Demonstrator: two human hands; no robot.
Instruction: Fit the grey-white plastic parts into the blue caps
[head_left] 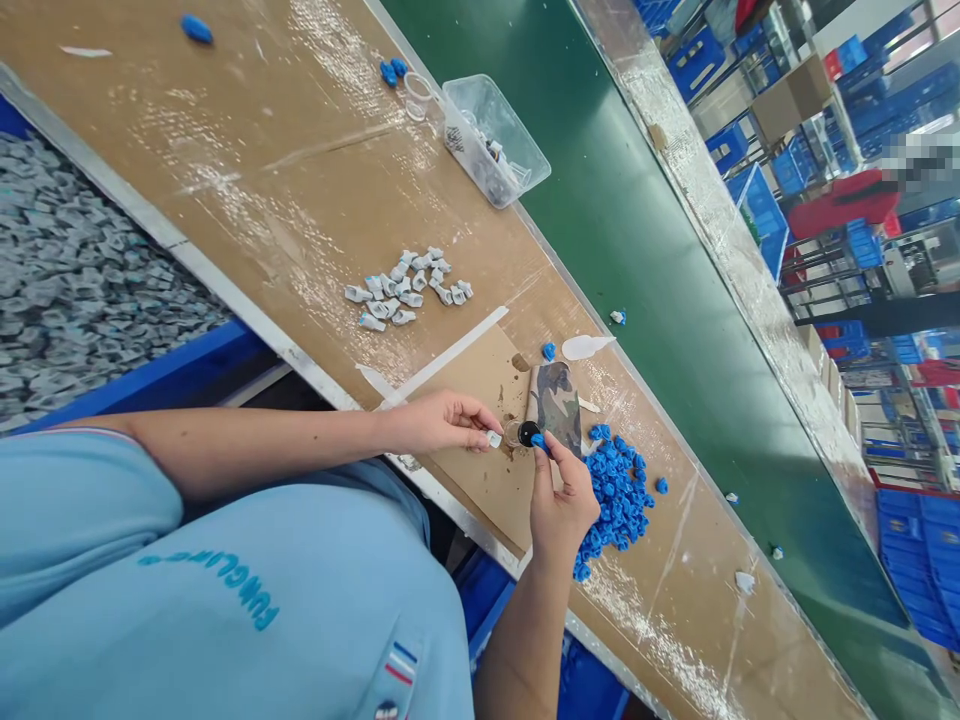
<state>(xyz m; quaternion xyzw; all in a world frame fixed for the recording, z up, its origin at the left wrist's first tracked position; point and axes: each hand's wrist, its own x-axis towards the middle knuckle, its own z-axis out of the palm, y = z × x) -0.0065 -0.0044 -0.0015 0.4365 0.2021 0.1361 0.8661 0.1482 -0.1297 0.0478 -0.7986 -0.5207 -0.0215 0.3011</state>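
Note:
Between its thumb and fingers, my left hand (444,422) pinches a small white plastic piece (493,439). My right hand (561,492) grips a small blue piece (538,441) at the black top of a small round container (528,433). Whether the blue piece touches that top I cannot tell. Just right of my right hand lies a heap of blue pieces (616,490). A camouflage-patterned cloth or pad (558,402) lies behind the container. Farther up the table is a loose group of white-grey pieces (409,288).
A clear plastic tub (495,140) with small parts stands at the table's far edge, beside a green conveyor belt (675,300). A blue bin of white-grey pieces (97,270) sits at the left. Across the belt, a person in red (844,205) is near blue crates (919,560).

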